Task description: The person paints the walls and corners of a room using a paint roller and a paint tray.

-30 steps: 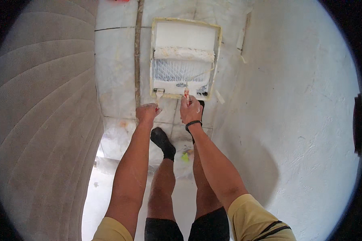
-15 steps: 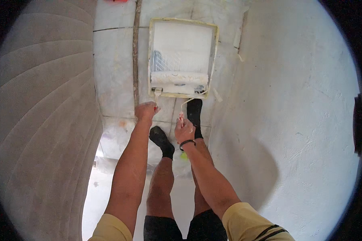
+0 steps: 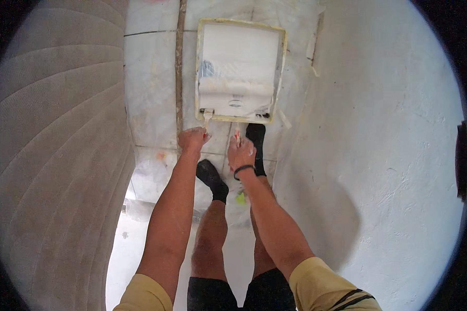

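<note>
A paint tray [image 3: 198,62] with a yellowed rim lies on the floor ahead of me, holding white paint. My left hand [image 3: 191,139] is closed around a paintbrush [image 3: 208,116], its bristles at the tray's near left corner. Slightly nearer and to the right, my right hand [image 3: 242,154] grips the handle of a paint roller [image 3: 237,136]. The roller's white, paint-coated sleeve [image 3: 236,87] lies across the lower part of the tray, somewhat blurred. Its wire frame is hard to make out.
A quilted grey-brown surface [image 3: 62,129] rises along the left. On the right runs a pale wall [image 3: 368,119]. Plastic sheeting [image 3: 153,103] covers the tiled floor. My feet in black socks [image 3: 256,139] stand near the tray; a small yellow-green thing [image 3: 241,198] lies between my legs.
The roller's sleeve has shifted away from me up the tray and its bent wire no longer shows at the right. The brush stays at the near left corner.
</note>
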The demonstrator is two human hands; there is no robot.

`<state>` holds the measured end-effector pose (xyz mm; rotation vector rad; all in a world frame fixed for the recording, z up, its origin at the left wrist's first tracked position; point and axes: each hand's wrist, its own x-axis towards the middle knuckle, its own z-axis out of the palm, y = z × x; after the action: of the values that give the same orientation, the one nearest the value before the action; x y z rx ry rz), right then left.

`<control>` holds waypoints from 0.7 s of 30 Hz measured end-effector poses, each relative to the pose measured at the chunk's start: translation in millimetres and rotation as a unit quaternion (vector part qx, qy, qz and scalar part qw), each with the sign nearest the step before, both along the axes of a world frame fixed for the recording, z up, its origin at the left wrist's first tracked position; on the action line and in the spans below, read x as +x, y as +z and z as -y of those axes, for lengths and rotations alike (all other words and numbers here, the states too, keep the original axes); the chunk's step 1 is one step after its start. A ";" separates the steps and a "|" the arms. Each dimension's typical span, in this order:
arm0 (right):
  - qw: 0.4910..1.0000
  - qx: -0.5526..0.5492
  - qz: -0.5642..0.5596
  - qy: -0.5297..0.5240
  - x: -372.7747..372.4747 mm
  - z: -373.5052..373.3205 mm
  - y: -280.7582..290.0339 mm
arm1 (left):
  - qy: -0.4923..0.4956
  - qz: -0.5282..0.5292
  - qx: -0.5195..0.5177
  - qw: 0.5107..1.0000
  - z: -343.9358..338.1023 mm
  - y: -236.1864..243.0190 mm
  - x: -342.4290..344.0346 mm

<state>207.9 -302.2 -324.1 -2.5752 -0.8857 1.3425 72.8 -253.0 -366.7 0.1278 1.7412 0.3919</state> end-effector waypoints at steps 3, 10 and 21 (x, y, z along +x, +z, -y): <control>0.998 0.050 0.025 0.030 -8.4 -30.6 -22.8 | -0.149 -0.063 0.124 0.979 10.5 -18.4 -30.6; 0.999 0.034 -0.026 -0.013 1.9 -18.1 17.1 | 0.047 -0.001 0.000 0.999 9.1 -11.6 -11.9; 0.999 0.036 0.017 0.019 5.8 5.4 10.5 | -0.500 -0.196 0.231 0.811 23.6 -28.7 -21.3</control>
<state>213.6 -307.6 -313.6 -2.5462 -0.9754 1.2571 51.5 -276.6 -395.4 1.5041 1.6725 -0.0245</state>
